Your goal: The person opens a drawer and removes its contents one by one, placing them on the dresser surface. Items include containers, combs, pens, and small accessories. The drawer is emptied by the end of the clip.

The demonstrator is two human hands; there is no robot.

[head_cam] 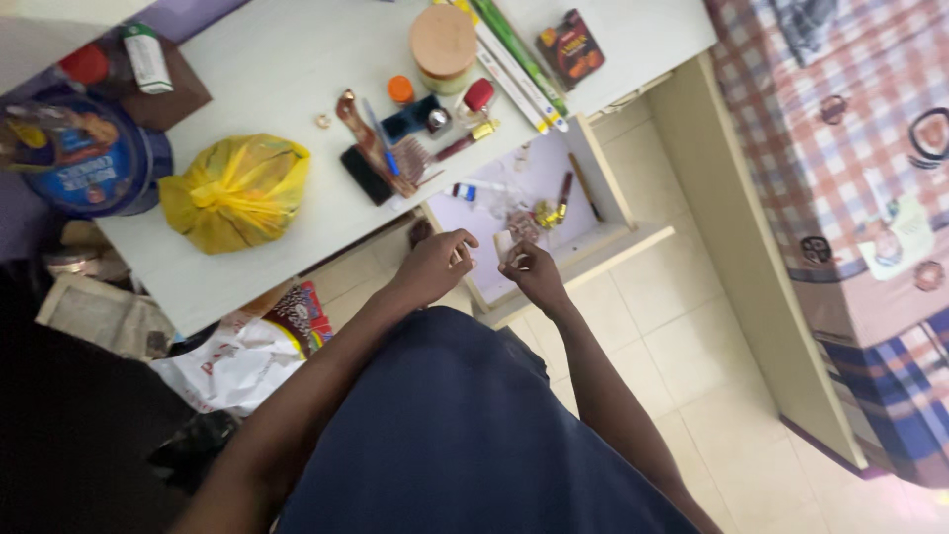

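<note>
I see the bed (840, 198) with its checked cover filling the 3 o'clock side, and the white desk (287, 79) stretching from 9 to 12 o'clock. At 9 o'clock on the desk sits a round blue tin (84, 153), with a knotted yellow bag (235, 190) just beside it. The open drawer (593, 242) juts out near centre — pens and small clutter lie inside. A tan-lidded jar (444, 44) stands at 12 o'clock. My left hand (433, 265) and right hand (534, 272) hover over the drawer's front edge, fingers curled inward. The right pinches a small pale item (506, 247) — too small to identify. Whether the left grips anything, I cannot tell.
</note>
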